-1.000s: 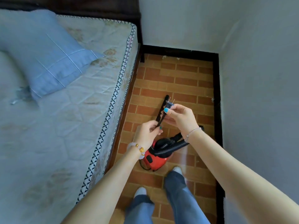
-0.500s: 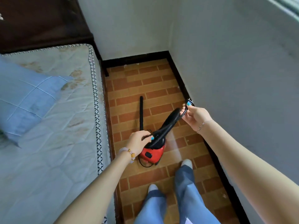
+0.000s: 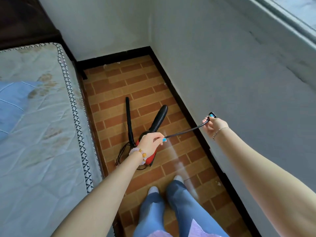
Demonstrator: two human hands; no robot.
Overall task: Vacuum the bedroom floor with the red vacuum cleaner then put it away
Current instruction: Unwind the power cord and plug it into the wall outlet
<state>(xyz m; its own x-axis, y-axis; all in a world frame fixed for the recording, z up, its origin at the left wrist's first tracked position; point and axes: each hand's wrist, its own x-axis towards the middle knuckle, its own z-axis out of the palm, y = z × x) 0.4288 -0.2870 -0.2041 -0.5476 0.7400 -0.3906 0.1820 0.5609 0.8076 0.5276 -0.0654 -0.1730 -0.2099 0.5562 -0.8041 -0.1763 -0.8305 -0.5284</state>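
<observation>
The red vacuum cleaner [image 3: 151, 158] lies on the brick-pattern floor between the bed and the wall, mostly hidden under my left hand. Its ribbed black hose [image 3: 158, 119] and a black nozzle tube [image 3: 129, 122] point away from me. My left hand [image 3: 149, 142] pinches the black power cord [image 3: 186, 132] above the vacuum. My right hand [image 3: 213, 124] holds the cord's plug end [image 3: 212, 115] out toward the right wall, so the cord runs taut between both hands. Loose cord loops [image 3: 122, 153] lie left of the vacuum.
A bed with a patterned mattress [image 3: 42, 134] and a blue pillow [image 3: 15, 103] fills the left side. Grey walls close the far end and the right, with a black skirting board [image 3: 184, 106]. My feet [image 3: 164, 185] stand just behind the vacuum. A window ledge [image 3: 290, 19] is at top right.
My right hand has pulled the plug end out to the right, away from my left hand, stretching the cord straight. The view has turned right, toward the wall.
</observation>
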